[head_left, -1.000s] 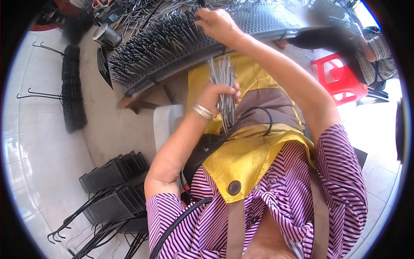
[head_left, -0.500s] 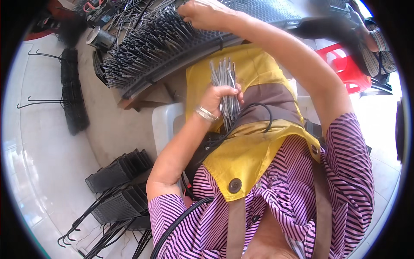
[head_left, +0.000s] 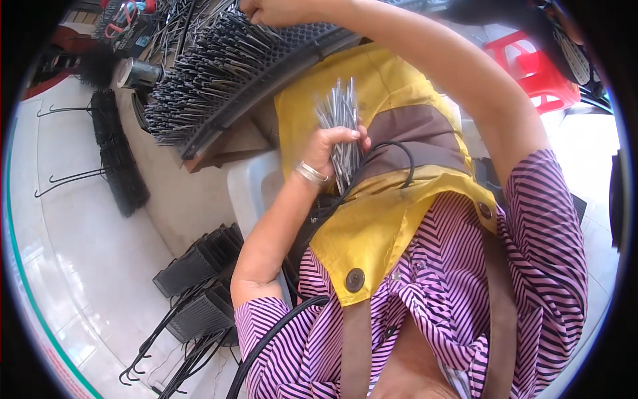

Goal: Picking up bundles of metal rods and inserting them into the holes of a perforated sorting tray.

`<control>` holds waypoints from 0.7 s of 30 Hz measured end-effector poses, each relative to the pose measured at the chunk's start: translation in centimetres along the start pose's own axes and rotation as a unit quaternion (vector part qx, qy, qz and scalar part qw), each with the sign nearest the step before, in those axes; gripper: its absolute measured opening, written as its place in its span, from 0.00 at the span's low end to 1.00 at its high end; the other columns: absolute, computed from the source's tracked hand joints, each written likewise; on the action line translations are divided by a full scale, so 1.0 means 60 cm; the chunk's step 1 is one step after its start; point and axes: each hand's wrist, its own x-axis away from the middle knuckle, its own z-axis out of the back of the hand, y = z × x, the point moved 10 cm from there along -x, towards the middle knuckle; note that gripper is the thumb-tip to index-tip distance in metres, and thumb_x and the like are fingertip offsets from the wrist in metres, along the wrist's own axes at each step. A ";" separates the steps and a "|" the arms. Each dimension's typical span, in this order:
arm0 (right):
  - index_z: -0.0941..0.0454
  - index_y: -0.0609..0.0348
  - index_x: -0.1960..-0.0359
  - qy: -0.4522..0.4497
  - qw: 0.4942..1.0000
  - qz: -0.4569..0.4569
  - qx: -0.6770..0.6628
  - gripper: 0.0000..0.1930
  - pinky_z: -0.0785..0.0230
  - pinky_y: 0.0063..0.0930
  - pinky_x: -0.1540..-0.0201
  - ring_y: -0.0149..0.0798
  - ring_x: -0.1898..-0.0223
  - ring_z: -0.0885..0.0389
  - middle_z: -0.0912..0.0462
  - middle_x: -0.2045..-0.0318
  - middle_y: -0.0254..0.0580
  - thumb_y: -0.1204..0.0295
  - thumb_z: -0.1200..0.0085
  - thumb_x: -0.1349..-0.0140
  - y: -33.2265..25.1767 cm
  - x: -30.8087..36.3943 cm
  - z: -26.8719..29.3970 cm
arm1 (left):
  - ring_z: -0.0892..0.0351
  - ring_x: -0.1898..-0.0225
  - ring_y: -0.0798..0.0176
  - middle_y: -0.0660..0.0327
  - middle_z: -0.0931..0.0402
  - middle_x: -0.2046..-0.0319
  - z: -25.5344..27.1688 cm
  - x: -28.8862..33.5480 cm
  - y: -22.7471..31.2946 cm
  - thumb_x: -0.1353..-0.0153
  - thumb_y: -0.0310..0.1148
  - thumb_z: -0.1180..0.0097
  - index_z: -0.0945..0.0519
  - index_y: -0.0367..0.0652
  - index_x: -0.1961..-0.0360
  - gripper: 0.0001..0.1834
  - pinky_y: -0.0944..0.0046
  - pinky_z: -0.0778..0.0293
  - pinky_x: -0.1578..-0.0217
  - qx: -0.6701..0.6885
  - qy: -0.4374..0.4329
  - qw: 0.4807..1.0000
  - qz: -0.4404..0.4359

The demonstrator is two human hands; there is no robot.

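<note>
My left hand is closed round a bundle of thin silver-grey metal rods, held upright over my yellow apron. The rods fan out slightly above my thumb. Up at the top edge, my right hand reaches across a black perforated rack. Its fingers are curled together just above the many thin rods standing packed in the rack. Part of this hand lies outside the picture, and whatever it pinches does not show.
A metal can stands left of the rack. On the floor at left lie black mesh pieces with hooked wires, and more black mesh baskets lie lower down. A red plastic stool stands at right, and a white chair is under me.
My right hand has moved left along the standing rods toward the top edge. The left hand keeps its bundle. The whole view has shifted a little.
</note>
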 end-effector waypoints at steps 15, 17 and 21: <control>0.25 0.68 0.72 -0.004 0.975 -0.137 -0.177 0.19 0.36 0.28 0.78 0.35 0.82 0.27 0.25 0.84 0.44 0.60 0.41 0.55 -0.002 0.217 -0.028 | 0.26 0.78 0.59 0.56 0.29 0.76 0.029 0.049 0.057 0.57 0.17 0.49 0.29 0.34 0.68 0.11 0.61 0.25 0.77 -0.054 0.095 0.986 -0.127; 0.25 0.68 0.67 -0.073 0.941 -0.192 -0.268 0.16 0.34 0.24 0.77 0.31 0.80 0.26 0.24 0.80 0.41 0.67 0.41 0.53 -0.007 0.264 -0.061 | 0.25 0.79 0.59 0.56 0.28 0.77 0.021 0.056 0.069 0.58 0.15 0.49 0.29 0.34 0.67 0.13 0.62 0.26 0.77 -0.079 0.102 0.979 -0.158; 0.25 0.69 0.65 -0.118 0.798 -0.368 -0.462 0.11 0.31 0.20 0.75 0.27 0.77 0.25 0.22 0.76 0.39 0.76 0.44 0.50 -0.023 0.324 -0.111 | 0.24 0.77 0.59 0.54 0.25 0.75 0.003 0.072 0.075 0.58 0.14 0.49 0.28 0.33 0.64 0.16 0.63 0.25 0.76 -0.122 0.088 0.973 -0.176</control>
